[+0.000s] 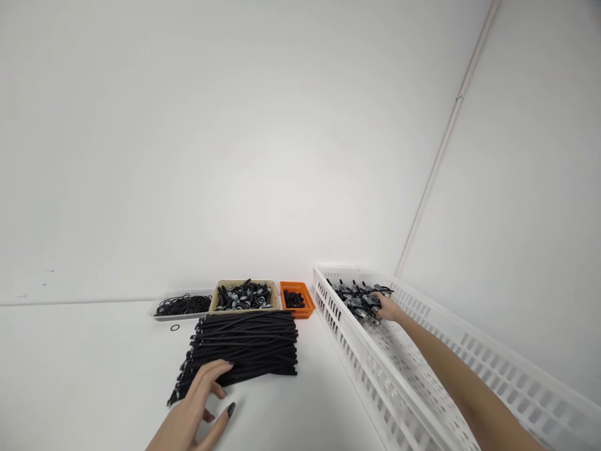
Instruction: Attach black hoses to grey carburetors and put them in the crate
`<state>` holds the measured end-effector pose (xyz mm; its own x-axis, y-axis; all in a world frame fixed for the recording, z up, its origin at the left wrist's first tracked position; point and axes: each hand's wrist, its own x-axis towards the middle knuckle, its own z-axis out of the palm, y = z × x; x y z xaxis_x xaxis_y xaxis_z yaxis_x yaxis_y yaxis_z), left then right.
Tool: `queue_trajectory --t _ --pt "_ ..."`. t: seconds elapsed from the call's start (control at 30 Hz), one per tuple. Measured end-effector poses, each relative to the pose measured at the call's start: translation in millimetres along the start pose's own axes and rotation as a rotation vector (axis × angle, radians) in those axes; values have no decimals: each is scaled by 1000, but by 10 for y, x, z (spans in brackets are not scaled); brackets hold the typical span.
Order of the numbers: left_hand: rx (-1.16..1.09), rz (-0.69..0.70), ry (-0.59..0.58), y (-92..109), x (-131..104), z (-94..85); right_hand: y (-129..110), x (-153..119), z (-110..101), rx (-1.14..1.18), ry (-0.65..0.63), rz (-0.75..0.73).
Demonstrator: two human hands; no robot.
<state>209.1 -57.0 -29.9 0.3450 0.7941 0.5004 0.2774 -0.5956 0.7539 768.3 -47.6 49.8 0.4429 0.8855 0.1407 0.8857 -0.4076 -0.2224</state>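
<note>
My left hand [200,407] is at the near edge of a pile of long black tubes [248,341], its fingers apart and the fingertips over the lowest tubes. Reaching into a long white perforated basket [394,388], my right hand [387,308] is at a heap of black and grey parts with round discs [357,300] at the far end. Its fingers are partly hidden by the parts, and whether it grips one is unclear.
Behind the tubes stand a clear tray [164,316] of thin black rings, a cream tray [213,304] of black and grey parts, and an orange basket [307,310] with small black pieces. A single ring [175,327] lies on the white table [84,376].
</note>
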Motion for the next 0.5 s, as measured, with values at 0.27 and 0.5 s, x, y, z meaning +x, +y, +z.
queue_trajectory --t 0.27,0.5 --pt "164 164 -175 -203 46 -47 77 72 181 134 -27 3" --pt "207 172 -226 -74 58 -108 84 81 196 219 26 83"
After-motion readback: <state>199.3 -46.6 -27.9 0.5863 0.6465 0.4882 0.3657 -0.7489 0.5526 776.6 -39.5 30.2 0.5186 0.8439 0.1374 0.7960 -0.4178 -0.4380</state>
